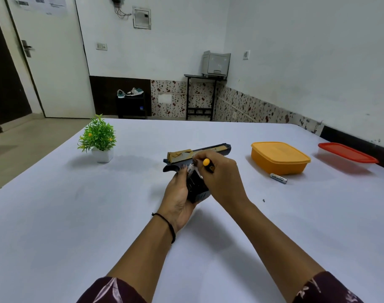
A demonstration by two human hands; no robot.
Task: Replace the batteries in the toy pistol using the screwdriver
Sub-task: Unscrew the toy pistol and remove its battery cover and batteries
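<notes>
A dark blue and gold toy pistol [210,148] lies over the middle of the table, its black grip [196,189] pointing toward me. My left hand [178,197] grips that grip from the left. A white-labelled battery [190,168] stands at the top of the grip, between my two hands. My right hand [221,178] holds the screwdriver, whose yellow and black handle [207,164] sticks out between the fingers; its tip is hidden. A second battery [278,178] lies loose on the table to the right.
An orange lidded box [280,158] stands right of the pistol, a clear box with a red lid [346,153] farther right. A small potted plant [99,138] is at the left. A tiny dark speck, perhaps a screw [263,200], lies on the white table [99,215].
</notes>
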